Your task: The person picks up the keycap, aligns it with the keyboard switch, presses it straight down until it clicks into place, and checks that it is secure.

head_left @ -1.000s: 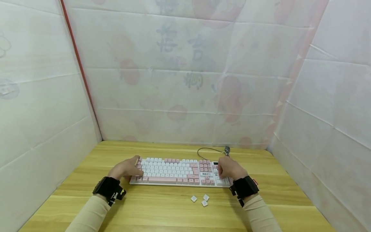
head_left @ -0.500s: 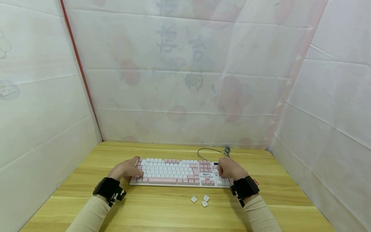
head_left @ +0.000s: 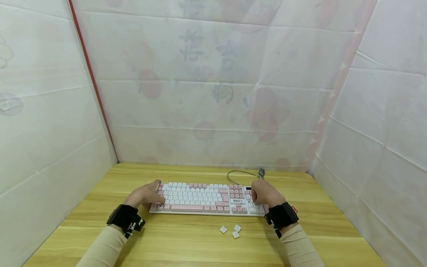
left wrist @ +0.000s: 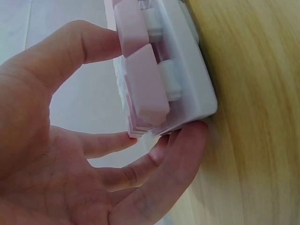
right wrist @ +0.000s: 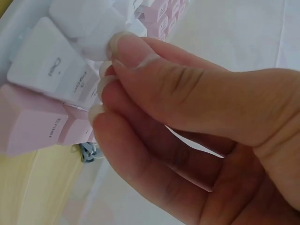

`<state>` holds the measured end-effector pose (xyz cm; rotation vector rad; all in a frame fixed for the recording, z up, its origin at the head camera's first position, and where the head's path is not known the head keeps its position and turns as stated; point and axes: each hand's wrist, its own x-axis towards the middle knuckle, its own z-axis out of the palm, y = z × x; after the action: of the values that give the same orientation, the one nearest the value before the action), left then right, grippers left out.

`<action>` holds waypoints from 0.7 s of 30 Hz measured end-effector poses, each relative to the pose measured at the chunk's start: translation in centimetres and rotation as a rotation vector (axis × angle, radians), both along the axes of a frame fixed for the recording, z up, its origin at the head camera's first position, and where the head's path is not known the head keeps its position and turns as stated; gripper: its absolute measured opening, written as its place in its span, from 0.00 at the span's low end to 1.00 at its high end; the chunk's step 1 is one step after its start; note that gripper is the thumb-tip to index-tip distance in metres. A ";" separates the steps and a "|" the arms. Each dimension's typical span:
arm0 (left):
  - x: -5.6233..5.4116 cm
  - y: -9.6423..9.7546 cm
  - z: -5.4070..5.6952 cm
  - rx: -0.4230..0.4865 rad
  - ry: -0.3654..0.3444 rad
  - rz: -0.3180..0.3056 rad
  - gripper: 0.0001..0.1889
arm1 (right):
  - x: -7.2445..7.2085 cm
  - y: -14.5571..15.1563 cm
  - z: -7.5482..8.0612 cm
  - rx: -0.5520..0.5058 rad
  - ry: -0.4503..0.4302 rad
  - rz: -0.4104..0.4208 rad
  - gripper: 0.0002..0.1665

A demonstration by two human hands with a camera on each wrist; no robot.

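A pink and white keyboard (head_left: 191,196) lies flat on the wooden table. Its left end is held by my left hand (head_left: 148,193); in the left wrist view the thumb (left wrist: 101,44) rests on pink keycaps, while the other fingers bend around the side edge. Over the number pad, my right hand (head_left: 265,193) has its fingers curled in. The right wrist view shows thumb and fingertips pinching a white keycap (right wrist: 96,35) among the number keys; its far side is hidden by the fingers. Three loose white keycaps (head_left: 223,229) lie on the table in front of the keyboard.
A dark cable (head_left: 241,171) loops behind the keyboard, with a bundled end (head_left: 261,173) near the back edge. Light patterned sheets hang as walls (head_left: 207,92) at the back and both sides of the wooden table (head_left: 186,244).
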<state>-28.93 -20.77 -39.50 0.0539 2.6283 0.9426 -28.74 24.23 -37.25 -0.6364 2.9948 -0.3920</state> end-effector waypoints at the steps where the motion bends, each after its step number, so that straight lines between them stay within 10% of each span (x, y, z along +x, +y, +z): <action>1: 0.0 0.0 0.0 0.006 -0.004 0.002 0.56 | -0.1 0.0 0.0 0.000 0.006 0.004 0.18; 21: -0.2 0.0 0.1 0.011 -0.013 -0.004 0.55 | -0.5 -0.9 -1.0 0.117 0.082 0.040 0.35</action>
<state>-29.09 -20.78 -39.43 0.0548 2.6101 0.9525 -29.21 23.35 -38.27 -0.7165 3.0477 -0.1910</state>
